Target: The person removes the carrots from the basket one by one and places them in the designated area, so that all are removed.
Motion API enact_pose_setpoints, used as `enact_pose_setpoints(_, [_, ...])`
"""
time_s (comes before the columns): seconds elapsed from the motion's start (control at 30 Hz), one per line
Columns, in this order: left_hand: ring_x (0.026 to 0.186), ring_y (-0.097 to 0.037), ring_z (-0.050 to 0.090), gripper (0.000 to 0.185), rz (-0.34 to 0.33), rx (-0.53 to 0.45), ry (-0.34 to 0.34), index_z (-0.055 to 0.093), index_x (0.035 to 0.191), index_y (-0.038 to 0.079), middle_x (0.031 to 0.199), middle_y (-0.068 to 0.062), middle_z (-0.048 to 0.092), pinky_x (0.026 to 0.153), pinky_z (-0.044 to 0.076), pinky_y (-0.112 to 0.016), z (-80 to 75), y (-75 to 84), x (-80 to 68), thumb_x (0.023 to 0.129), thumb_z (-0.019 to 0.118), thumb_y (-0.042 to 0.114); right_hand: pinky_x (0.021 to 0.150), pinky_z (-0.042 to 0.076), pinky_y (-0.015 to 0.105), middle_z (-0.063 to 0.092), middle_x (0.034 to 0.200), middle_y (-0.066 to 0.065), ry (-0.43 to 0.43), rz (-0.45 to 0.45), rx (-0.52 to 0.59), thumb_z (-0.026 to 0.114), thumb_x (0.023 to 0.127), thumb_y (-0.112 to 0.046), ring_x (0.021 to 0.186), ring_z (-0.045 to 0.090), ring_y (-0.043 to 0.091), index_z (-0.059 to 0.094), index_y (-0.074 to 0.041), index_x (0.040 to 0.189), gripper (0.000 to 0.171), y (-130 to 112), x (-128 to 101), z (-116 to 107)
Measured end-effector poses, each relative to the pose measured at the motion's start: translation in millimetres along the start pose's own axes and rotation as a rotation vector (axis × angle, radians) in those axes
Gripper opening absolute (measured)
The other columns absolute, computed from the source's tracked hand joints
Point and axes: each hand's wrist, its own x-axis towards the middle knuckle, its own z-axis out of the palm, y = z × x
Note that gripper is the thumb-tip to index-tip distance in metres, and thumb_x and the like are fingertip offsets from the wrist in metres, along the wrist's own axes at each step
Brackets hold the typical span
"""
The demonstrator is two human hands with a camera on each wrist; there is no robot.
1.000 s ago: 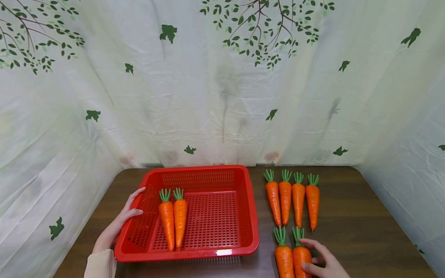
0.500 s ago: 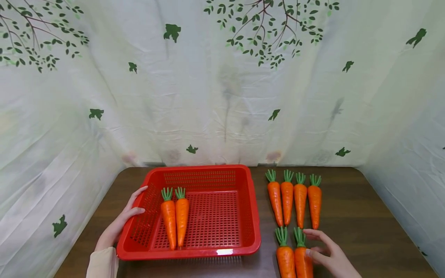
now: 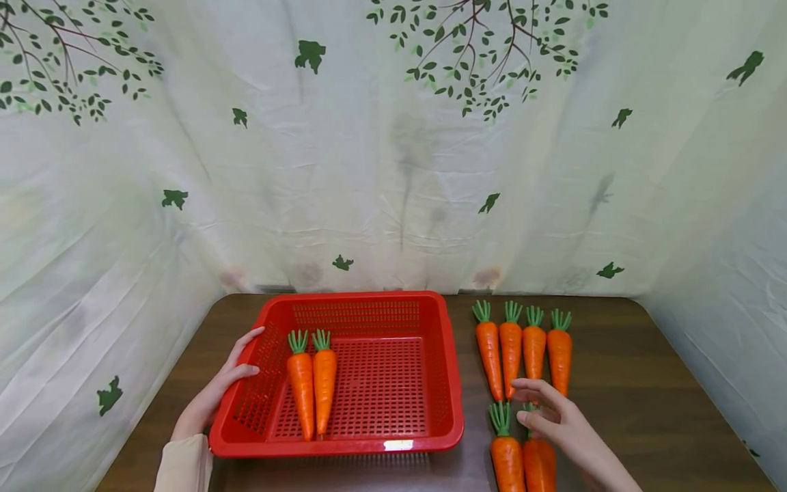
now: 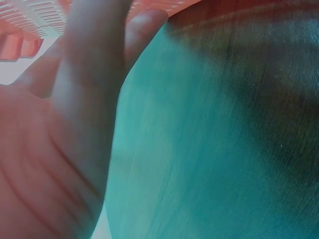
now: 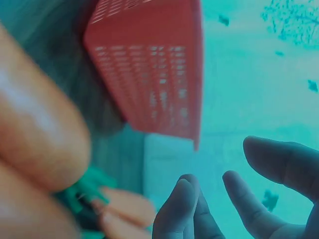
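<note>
A red plastic basket (image 3: 381, 389) stands on the table with two orange carrots (image 3: 301, 393) lying side by side inside its left half. My left hand (image 3: 218, 393) holds the basket's left rim, thumb lying over its edge. Over the tops of two nearer carrots (image 3: 507, 461), to the right of the basket, hovers my right hand (image 3: 562, 424). Its fingers are bent loosely and spread, with nothing between them; in the right wrist view the fingertips (image 5: 182, 189) show apart. This hand partly covers the green top of the right-hand carrot (image 3: 540, 468).
Behind the two nearer carrots, several more carrots (image 3: 533, 345) lie in a row with green tops facing away. The dark wooden table (image 3: 652, 410) ends at a pale curtain (image 3: 406, 171) printed with leaves, which surrounds the back and sides.
My right hand has left the right-hand nearer carrot, rising off it and moving away from me over its green top. The left hand keeps its hold on the basket rim.
</note>
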Motion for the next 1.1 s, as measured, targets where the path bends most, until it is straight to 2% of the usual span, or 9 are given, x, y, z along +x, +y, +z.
enact_pose_setpoints(0.13, [0.113,-0.031,0.046,0.066,-0.005,-0.004,0.001,0.008,0.15,0.037,0.143,-0.017,0.013,0.086,0.048,-0.048,0.0,0.0,0.6,0.098,0.04,0.014,0.076,0.049,0.045,0.047,0.128,0.022,-0.039,-0.056,-0.005,0.061,0.093,-0.021,0.101,0.056,0.037,0.042,-0.004,0.138,0.052,-16,8,10])
enact_pose_setpoints(0.37, [0.113,-0.031,0.046,0.066,0.016,-0.005,-0.009,0.006,0.151,0.034,0.143,-0.016,0.012,0.086,0.048,-0.048,-0.1,-0.4,0.2,0.098,0.039,0.013,0.079,0.049,0.042,0.049,0.125,0.019,-0.146,-0.134,-0.013,0.058,0.095,-0.02,0.1,0.058,0.03,0.043,-0.006,0.138,0.048,-41,30,26])
enact_pose_setpoints(0.63, [0.112,-0.032,0.046,0.067,-0.004,-0.003,0.002,0.007,0.15,0.035,0.142,-0.017,0.013,0.085,0.048,-0.049,0.1,-0.2,0.3,0.096,0.041,0.013,0.078,0.051,0.04,0.051,0.122,0.02,-0.253,-0.199,-0.021,0.06,0.094,-0.018,0.099,0.057,0.037,0.043,-0.005,0.138,0.048,-62,57,56])
enact_pose_setpoints(0.83, [0.112,-0.03,0.046,0.067,-0.001,0.008,0.009,0.007,0.15,0.035,0.141,-0.015,0.014,0.086,0.048,-0.047,-0.3,-0.2,0.9,0.096,0.041,0.013,0.079,0.051,0.042,0.054,0.117,0.014,-0.303,-0.196,-0.032,0.063,0.091,-0.019,0.093,0.062,0.027,0.048,-0.009,0.134,0.046,-76,78,84])
enact_pose_setpoints(1.1, [0.11,-0.027,0.049,0.067,0.06,0.012,-0.012,0.01,0.15,0.034,0.139,-0.015,0.014,0.084,0.049,-0.047,-1.4,-2.5,2.9,0.096,0.041,0.01,0.078,0.053,0.04,0.056,0.113,0.013,-0.344,-0.165,0.035,0.064,0.09,-0.014,0.09,0.063,0.025,0.048,-0.006,0.134,0.047,-88,103,115])
